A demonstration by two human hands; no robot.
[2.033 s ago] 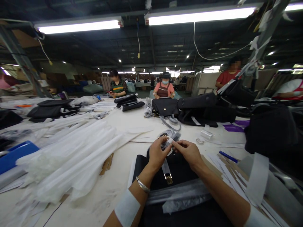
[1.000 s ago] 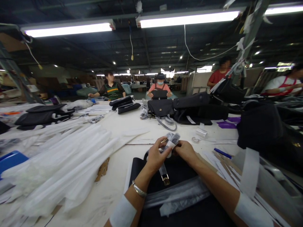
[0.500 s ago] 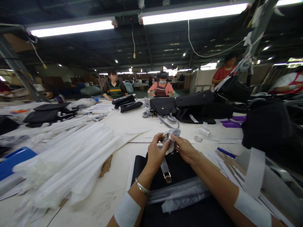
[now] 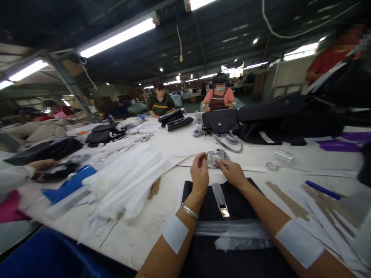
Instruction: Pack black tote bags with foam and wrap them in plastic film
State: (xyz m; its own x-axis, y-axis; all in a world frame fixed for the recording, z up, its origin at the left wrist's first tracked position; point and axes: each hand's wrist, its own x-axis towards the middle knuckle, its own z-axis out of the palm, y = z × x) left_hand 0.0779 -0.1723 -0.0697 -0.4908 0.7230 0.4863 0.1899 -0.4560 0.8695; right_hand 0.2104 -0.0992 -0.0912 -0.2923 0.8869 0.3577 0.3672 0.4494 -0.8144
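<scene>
A coiled grey strap [image 4: 220, 155], wrapped in clear plastic, is held up over the far end of a black bag [image 4: 203, 210]. My left hand [image 4: 199, 173] closes its fingers at the coil's left side. From the right, my right hand [image 4: 232, 172] pinches the coil's near edge between thumb and fingers. Below the hands, a plastic-covered tab with a shiny metal clasp [image 4: 224, 211] lies on the bag. Clear plastic film [image 4: 243, 240] is spread across the bag nearer to me. My fingers hide part of the coil.
White wrapping sheets [image 4: 124, 181] are heaped to the left, beside a blue tape dispenser [image 4: 71, 183]. Another black bag [image 4: 220, 121] with a grey strap stands ahead. Paper strips and a blue pen [image 4: 322, 190] lie right. A co-worker's hand [image 4: 45, 165] is at the left edge.
The view has swung left and tilted, bringing a co-worker's arm into sight at the left. Both hands still hold the coil, now slightly farther apart, leaving more of it exposed.
</scene>
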